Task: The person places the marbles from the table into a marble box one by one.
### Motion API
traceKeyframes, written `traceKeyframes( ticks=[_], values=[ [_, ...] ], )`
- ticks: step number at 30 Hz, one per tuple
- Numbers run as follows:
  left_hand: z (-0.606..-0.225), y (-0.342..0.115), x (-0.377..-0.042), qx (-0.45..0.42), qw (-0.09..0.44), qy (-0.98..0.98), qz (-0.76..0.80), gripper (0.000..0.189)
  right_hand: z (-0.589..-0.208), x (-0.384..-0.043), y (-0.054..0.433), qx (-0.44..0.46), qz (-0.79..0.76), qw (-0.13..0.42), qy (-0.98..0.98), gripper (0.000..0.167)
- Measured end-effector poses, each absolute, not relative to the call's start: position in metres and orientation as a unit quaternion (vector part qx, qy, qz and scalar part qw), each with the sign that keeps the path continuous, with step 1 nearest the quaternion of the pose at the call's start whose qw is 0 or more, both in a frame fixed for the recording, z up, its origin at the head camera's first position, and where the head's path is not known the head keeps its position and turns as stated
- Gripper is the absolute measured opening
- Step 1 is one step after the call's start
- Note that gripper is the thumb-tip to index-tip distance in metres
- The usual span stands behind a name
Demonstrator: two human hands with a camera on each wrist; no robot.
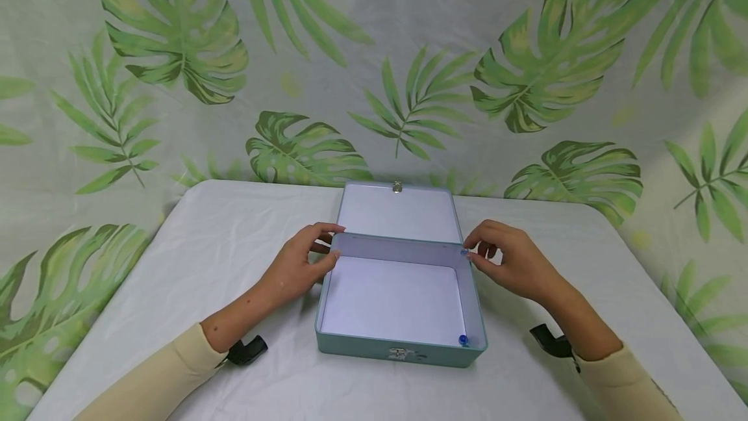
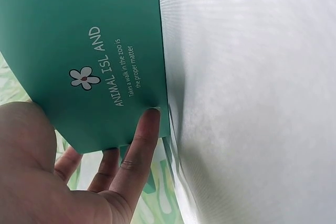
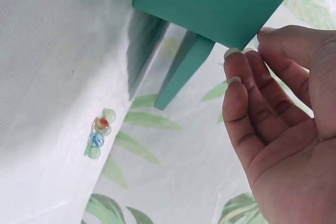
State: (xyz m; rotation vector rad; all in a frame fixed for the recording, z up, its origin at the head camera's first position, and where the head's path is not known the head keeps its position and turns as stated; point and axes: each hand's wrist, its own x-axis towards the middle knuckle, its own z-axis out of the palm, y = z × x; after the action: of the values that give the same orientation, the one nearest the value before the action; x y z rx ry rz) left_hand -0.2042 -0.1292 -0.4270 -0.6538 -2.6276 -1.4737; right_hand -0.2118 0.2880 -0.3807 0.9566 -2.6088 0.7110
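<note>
A green tin box (image 1: 403, 349) with a pale inside sits on the table, its lid (image 1: 400, 213) folded back. At its left back corner my left hand (image 1: 300, 262) grips the wall, thumb at the rim and fingers outside. In the left wrist view, the index finger (image 2: 137, 161) touches the printed green side. My right hand (image 1: 514, 262) pinches the right back corner between thumb and fingertips. A blue marble (image 1: 463, 340) lies inside the front right corner. Close to the right fingertips is a small blue spot (image 1: 464, 252), perhaps another marble, partly hidden.
White cloth covers the table (image 1: 234, 219), with a leaf-patterned curtain (image 1: 432, 31) behind. Several glass marbles (image 3: 98, 134) lie in a row near the table edge, seen in the right wrist view. A metal clasp (image 1: 400, 353) is on the box front.
</note>
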Motion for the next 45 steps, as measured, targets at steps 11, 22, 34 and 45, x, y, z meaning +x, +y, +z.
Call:
traceKeyframes(
  ticks=[11, 22, 34, 45],
  values=[
    [-0.428, -0.130, -0.205, -0.204, 0.017, -0.846, -0.492, 0.043, -0.385, -0.218, 0.296, 0.328, 0.245, 0.153, -0.899, 0.026],
    [-0.426, -0.130, -0.204, -0.206, 0.022, -0.849, -0.486, 0.043, -0.399, -0.231, 0.313, 0.312, 0.230, 0.174, -0.905, 0.027],
    [-0.428, -0.129, -0.204, -0.215, 0.028, -0.848, -0.484, 0.044, -0.413, -0.240, 0.328, 0.287, 0.200, 0.182, -0.919, 0.026],
    [-0.428, -0.129, -0.204, -0.208, 0.025, -0.851, -0.481, 0.043, -0.420, -0.244, 0.338, 0.252, 0.180, 0.154, -0.938, 0.027]
  ],
)
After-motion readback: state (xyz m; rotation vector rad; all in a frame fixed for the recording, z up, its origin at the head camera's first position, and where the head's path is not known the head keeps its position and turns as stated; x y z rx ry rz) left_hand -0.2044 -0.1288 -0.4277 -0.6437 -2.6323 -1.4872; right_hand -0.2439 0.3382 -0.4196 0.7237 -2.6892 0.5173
